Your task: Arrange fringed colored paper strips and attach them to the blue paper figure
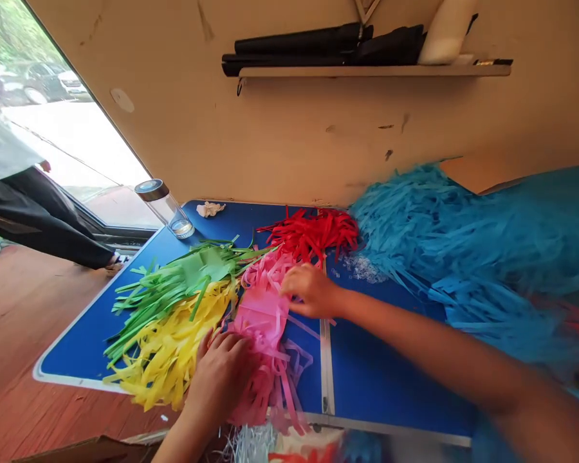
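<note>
A sheet of pink fringed tissue paper (260, 315) lies on the blue table, its cut strips spreading at both ends. At its near left side, my left hand (224, 366) is closed on the pink fringe, with the thumb hidden. My right hand (313, 289) has its fingers curled together at the sheet's upper right edge, pinching the paper. Left of the pink paper lie yellow fringed paper (188, 341) and green fringed paper (193, 273). Beyond my right hand sits a bunch of red fringed paper (313, 233).
A large blue fringe heap (444, 225) covers the right side. A glass bottle (166, 209) leans in view by crumpled tissue (210, 209) on the blue table (390, 386). Above is a wall shelf (376, 72). A person (33, 199) stands by the doorway.
</note>
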`<act>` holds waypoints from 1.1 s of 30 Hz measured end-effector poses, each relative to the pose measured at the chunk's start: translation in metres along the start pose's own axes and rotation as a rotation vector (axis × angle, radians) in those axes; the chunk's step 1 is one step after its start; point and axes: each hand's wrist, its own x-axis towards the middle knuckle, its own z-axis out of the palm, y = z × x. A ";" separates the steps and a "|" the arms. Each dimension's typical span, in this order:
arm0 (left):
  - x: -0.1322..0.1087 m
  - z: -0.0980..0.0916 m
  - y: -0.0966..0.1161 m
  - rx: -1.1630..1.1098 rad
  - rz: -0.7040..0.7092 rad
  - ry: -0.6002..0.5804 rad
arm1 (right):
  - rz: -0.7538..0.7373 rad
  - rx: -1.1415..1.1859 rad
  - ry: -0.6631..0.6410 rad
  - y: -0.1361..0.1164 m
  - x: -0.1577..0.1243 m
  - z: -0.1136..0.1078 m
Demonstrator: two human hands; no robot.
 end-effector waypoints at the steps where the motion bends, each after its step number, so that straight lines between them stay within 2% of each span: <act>1: -0.001 0.004 -0.004 -0.023 0.000 0.035 | -0.115 0.021 -0.057 -0.009 -0.007 0.005; 3: -0.005 0.012 -0.011 -0.064 -0.006 0.102 | -0.228 0.024 -0.149 -0.020 -0.015 0.015; 5: -0.008 0.017 -0.016 -0.096 -0.014 0.135 | -0.218 -0.010 -0.195 -0.023 -0.015 0.022; 9: -0.011 0.018 -0.019 -0.130 -0.016 0.130 | -0.223 -0.073 -0.246 -0.015 0.000 0.025; 20: -0.012 0.018 -0.016 -0.167 -0.070 0.125 | -0.280 -0.099 -0.233 -0.002 0.013 0.030; 33: -0.012 0.018 -0.018 -0.175 -0.050 0.118 | -0.304 -0.107 -0.214 -0.001 0.014 0.030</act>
